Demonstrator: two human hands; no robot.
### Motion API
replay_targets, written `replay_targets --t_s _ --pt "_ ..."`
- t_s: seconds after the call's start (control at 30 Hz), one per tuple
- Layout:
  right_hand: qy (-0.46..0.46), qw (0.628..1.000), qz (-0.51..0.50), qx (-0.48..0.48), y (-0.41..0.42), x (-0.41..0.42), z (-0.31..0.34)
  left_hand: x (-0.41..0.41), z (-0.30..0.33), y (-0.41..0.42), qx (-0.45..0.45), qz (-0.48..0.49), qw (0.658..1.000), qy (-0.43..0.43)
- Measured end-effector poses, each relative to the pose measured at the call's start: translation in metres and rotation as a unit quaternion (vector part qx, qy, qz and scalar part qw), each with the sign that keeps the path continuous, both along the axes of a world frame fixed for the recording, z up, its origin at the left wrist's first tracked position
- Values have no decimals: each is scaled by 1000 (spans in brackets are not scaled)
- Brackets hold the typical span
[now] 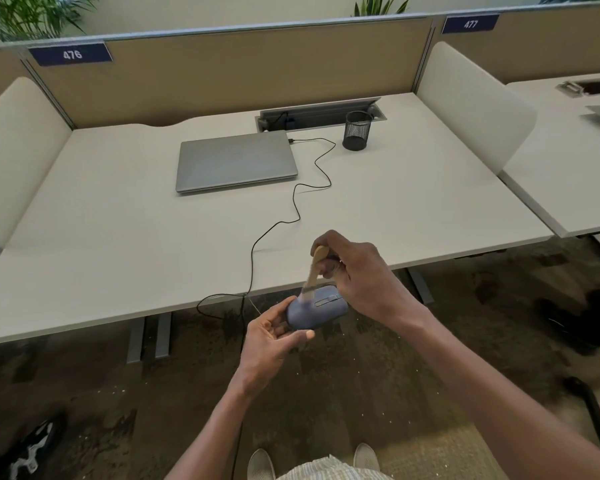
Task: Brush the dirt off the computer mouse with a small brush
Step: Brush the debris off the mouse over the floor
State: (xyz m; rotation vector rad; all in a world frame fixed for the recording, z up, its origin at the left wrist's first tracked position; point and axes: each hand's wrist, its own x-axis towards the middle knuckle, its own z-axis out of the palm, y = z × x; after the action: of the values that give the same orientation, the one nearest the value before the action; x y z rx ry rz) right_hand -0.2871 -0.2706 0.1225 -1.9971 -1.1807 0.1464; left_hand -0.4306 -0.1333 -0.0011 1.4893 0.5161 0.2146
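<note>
Just off the near edge of the desk (84, 271), the left hand (274, 336) cups the blue-grey mouse (321, 311) from beneath, fingers curled round its rear. It looks light, rigid and smooth, so gripping its sides seems safest. The right hand (355, 271) pinches the small wooden brush (314, 268), bristles touching the mouse's top. Beyond lies a closed laptop (236, 161).

Bare desk (118, 216) lies open at near left and near right. A closed laptop (236, 161) and mesh cup (357, 130) stand far; a cable (293, 209) snakes across the middle.
</note>
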Motion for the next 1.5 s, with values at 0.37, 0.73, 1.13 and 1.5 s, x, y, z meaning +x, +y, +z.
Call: replay_targets --t_s 0.37,0.73,1.13,1.5 --pt "-20 991 107 -77 5 -27 5 0 -2 0 21 -4 1000 -6" --pt "-25 995 82 -60 7 -26 20 6 -1 4 24 11 1000 -4" --pt "-32 991 29 -126 1 -16 14 6 2 3 26 36 999 -23" --pt "-48 997 -19 -55 2 -9 21 5 6 5 37 39 998 -25"
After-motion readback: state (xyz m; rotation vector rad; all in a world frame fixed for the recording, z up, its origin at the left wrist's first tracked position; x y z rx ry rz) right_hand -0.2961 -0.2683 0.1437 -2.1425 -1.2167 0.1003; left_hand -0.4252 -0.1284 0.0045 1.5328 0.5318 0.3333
